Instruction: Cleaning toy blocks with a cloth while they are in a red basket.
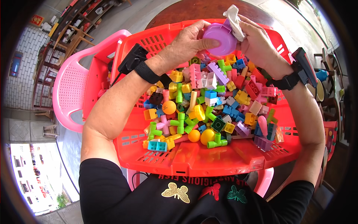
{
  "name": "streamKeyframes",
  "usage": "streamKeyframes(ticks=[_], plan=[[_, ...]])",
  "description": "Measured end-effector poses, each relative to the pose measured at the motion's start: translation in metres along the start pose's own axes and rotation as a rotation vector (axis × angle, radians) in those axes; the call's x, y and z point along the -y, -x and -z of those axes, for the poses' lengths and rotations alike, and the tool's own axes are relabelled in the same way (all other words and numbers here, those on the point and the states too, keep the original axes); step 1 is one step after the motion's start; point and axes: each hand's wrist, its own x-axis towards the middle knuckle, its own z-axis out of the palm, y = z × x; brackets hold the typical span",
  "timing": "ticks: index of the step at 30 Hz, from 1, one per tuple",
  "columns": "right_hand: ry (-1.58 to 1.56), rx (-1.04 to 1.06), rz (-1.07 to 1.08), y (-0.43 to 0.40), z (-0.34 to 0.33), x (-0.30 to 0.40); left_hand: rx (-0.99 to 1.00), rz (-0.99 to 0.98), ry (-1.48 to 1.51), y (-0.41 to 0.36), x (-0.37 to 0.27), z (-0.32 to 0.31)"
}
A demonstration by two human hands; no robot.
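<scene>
My left hand [197, 42] grips a round purple plastic toy piece [221, 42] by its left side, thumb flat on its face. At the piece's right, my right hand [251, 42] pinches a white cloth [235, 23] that touches the upper edge; whether its fingers also hold the piece is hard to tell. Both hands are over the far part of a red plastic basket [218, 159]. Below them lies a heap of toy building blocks, with green pipe connectors [181, 123], orange and yellow balls [169, 107], a yellow ring [199, 112] and a purple block [217, 73].
A pink plastic chair [70, 84] stands left of the basket, with a red container [102, 70] on it. Beyond the basket is a round brown table [179, 14]. Wooden shelves [81, 16] stand at the upper left, and more furniture at the right.
</scene>
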Motion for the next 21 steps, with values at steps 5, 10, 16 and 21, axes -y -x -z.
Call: streamKeyframes(ticks=[5,10,16,21], plan=[[0.109,-0.047,0.021,-0.002,0.000,0.010,0.032,-0.136,-0.074,-0.002,0.008,0.008],[0.668,-0.023,0.210,-0.001,0.009,0.000,0.049,-0.004,-0.636,-0.001,-0.007,-0.005],[0.706,0.259,0.040,0.002,-0.004,-0.021,-0.218,-0.023,-0.466,0.003,0.001,0.000],[0.286,0.094,0.048,0.008,-0.014,0.000,-0.177,0.054,0.197,0.002,0.009,0.000]])
